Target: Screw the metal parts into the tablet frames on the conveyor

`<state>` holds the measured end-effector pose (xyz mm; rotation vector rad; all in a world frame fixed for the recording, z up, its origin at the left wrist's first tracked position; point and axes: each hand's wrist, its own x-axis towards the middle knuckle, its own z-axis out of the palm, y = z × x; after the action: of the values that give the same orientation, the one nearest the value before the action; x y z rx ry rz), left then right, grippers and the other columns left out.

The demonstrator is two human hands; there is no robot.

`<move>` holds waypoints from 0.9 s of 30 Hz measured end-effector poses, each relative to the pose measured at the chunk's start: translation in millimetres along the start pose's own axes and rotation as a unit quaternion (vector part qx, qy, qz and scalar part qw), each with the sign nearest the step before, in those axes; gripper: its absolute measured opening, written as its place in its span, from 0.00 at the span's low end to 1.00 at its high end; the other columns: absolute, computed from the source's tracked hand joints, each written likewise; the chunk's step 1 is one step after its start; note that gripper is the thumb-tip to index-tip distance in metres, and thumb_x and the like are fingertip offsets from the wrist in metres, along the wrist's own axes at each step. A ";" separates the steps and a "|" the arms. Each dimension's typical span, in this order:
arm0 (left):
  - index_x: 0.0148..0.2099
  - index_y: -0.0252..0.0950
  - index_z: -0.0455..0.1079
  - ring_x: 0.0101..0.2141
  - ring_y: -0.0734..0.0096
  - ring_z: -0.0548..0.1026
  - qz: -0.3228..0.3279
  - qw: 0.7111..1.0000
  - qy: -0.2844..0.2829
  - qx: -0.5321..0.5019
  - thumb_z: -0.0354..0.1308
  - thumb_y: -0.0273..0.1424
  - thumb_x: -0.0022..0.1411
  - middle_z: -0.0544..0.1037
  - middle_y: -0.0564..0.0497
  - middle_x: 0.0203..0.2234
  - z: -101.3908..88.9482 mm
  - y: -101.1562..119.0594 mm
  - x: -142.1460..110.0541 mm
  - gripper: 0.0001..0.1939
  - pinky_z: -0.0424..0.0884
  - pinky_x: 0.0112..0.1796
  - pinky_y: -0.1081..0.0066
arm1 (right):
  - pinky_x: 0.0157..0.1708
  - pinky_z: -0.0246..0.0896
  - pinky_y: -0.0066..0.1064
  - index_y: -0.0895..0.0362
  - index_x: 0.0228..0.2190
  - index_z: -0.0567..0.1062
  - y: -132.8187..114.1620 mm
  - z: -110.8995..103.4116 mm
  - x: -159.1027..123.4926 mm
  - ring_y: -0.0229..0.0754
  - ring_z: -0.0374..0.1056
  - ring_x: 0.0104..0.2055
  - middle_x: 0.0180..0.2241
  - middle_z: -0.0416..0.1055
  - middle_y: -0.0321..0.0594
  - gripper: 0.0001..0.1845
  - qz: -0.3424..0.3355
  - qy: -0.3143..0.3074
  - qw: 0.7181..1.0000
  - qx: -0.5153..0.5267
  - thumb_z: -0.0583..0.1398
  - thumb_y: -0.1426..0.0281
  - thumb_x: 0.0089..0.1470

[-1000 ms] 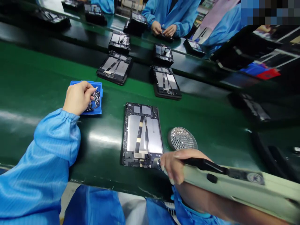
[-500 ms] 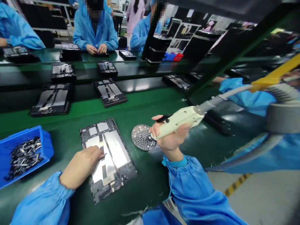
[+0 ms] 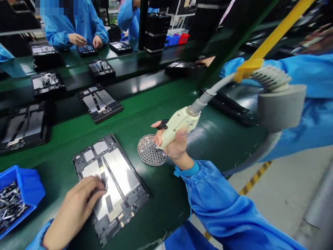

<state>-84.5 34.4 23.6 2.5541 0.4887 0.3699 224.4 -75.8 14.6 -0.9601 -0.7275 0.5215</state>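
Observation:
My right hand (image 3: 179, 147) is wrapped round a pale green electric screwdriver (image 3: 178, 121) with a grey cable at its rear end. The tool's front end is over a round perforated metal screw plate (image 3: 153, 158), which has small screws on one side; the tip is partly hidden by my fingers. An opened tablet (image 3: 125, 166), its silver battery area bare, lies flat on the bench. Above its left part, my left hand (image 3: 78, 205) is closed in a pinch on a small dark strip (image 3: 106, 183).
A blue bin (image 3: 31, 187) of small metal parts stands at the left. Other opened tablets (image 3: 100, 102) lie farther back. A yellow hanger (image 3: 273, 38) and grey cylinder (image 3: 282, 107) are at the right. Co-workers in blue sleeves (image 3: 91, 24) work across the bench and at the right.
The view has shifted, with the bin, tablets and hanger now farther left. My left hand still pinches over the tablet, with the small strip showing more plainly. The screwdriver stays over the screw plate.

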 end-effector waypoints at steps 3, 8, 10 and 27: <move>0.38 0.41 0.75 0.31 0.73 0.80 0.002 1.000 -0.004 -0.002 0.54 0.46 0.75 0.80 0.54 0.32 -0.8 -0.2 3.4 0.18 0.74 0.35 0.78 | 0.17 0.57 0.33 0.57 0.36 0.78 0.2 1.5 -0.5 0.37 0.56 0.12 0.13 0.63 0.29 0.42 0.003 0.000 1.000 -0.008 0.62 0.30 0.48; 0.38 0.41 0.74 0.32 0.72 0.79 0.020 0.999 -0.011 0.025 0.50 0.42 0.77 0.79 0.54 0.33 2.4 2.9 4.0 0.18 0.73 0.35 0.77 | 0.16 0.57 0.34 0.56 0.35 0.78 1.0 1.9 -1.6 0.38 0.56 0.12 0.12 0.62 0.29 0.42 0.003 0.004 1.000 -0.021 0.60 0.29 0.49; 0.39 0.40 0.73 0.33 0.71 0.78 0.026 0.998 -0.003 0.054 0.49 0.40 0.78 0.78 0.53 0.33 6.0 5.4 2.7 0.17 0.73 0.36 0.75 | 0.16 0.57 0.33 0.56 0.34 0.77 1.4 1.1 -1.7 0.38 0.57 0.12 0.12 0.62 0.29 0.42 0.000 -0.001 1.000 -0.019 0.60 0.28 0.49; 0.43 0.38 0.80 0.38 0.63 0.81 -0.188 0.967 0.170 -0.025 0.58 0.47 0.67 0.85 0.49 0.37 -21.4 -32.9 11.2 0.18 0.77 0.43 0.68 | 0.18 0.58 0.36 0.54 0.31 0.78 0.0 -2.3 -2.3 0.41 0.57 0.13 0.12 0.63 0.31 0.42 0.025 0.014 0.999 -0.015 0.62 0.26 0.43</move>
<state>-90.8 74.6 25.9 2.2853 1.0558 0.6699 224.6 -78.7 13.0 -1.0140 -0.6897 0.5406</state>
